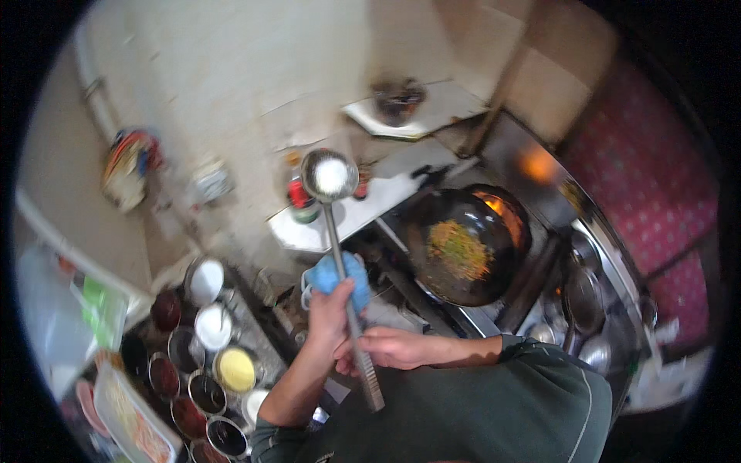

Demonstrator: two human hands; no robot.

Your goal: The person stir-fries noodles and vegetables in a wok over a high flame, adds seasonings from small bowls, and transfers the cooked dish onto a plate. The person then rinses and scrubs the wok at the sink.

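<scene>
A long-handled metal ladle [330,217] slants up in front of me, a white substance [332,175] in its bowl. My right hand [396,347] grips the lower part of its handle. A folded light-blue cloth [347,280] is held in my left hand [331,315], whose thumb lies against the ladle's shaft; whether it also grips the shaft is hard to tell. To the right, a dark wok [417,243] sits on the stove, with chopped yellow-green and orange food [460,249] in it. Flame [506,211] shows by the wok's upper right rim.
Several seasoning pots [234,370] stand at lower left, beside a white tub of shredded food [136,414]. Behind the ladle bowl, a red-labelled bottle [300,199] stands on a white ledge [379,199]. Metal pans [583,298] lie right of the wok. A dark object [398,101] rests on the corner shelf [446,107].
</scene>
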